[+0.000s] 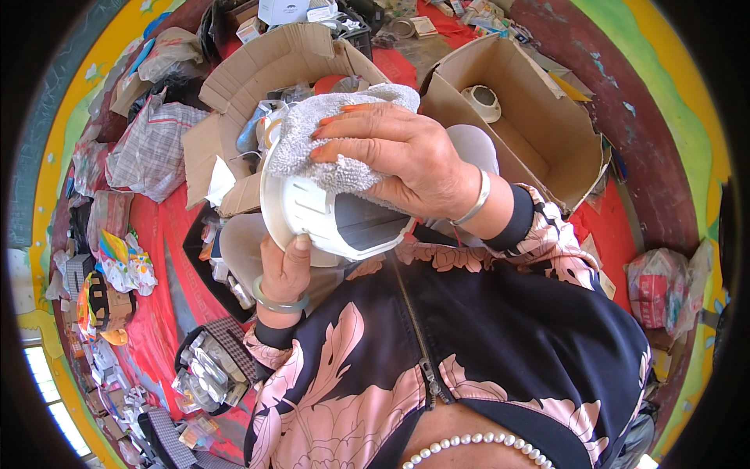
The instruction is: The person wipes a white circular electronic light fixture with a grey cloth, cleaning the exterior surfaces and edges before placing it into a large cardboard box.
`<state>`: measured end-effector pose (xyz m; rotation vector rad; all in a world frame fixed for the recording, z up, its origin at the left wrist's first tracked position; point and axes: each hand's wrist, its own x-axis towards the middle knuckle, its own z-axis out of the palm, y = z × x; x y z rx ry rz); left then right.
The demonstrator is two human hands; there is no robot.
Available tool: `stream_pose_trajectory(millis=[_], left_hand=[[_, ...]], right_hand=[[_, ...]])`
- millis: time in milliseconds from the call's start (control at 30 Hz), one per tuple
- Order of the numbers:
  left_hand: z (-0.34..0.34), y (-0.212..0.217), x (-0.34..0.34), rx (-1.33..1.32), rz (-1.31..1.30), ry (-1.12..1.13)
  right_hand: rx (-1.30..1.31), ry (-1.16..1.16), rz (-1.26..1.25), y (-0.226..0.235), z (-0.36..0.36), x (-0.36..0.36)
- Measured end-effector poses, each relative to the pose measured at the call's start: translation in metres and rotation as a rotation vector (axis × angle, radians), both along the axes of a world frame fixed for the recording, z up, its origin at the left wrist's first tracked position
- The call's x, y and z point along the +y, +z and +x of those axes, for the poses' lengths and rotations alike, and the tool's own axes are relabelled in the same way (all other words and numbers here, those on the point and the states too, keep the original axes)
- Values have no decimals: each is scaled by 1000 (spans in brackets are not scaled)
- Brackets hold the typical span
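A white, round plastic housing with a flared rim, narrow slots and a dark oval opening is held up in front of my chest, tilted. My left hand grips its rim from below, thumb on the outside; most of the other fingers are hidden behind it. Over its upper side lies a grey terry cloth. My right hand is closed on this cloth and presses it against the housing from above. The cloth hides part of the housing's top.
An open cardboard box with mixed items stands just beyond my hands. To the right, another cardboard box holds a similar white round piece. A checked bag and a bin of clear packages are at left, around red sheeting.
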<state>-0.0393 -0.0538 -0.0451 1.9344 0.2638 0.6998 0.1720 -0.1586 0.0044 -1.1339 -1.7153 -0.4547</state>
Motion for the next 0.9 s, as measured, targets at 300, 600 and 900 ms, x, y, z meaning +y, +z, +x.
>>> stream_pose_trajectory(millis=[300,600,900], left_hand=[[-6,-41,11,-237,-591,159],[-15,-44,29,-288,-473,120],[-14,-46,40,-180,-562,74]], right_hand=[[1233,-284,105,4,64,-33],[1250,9,-490,-13,25,-16],[1527,260,-531,-13,-2,-1]])
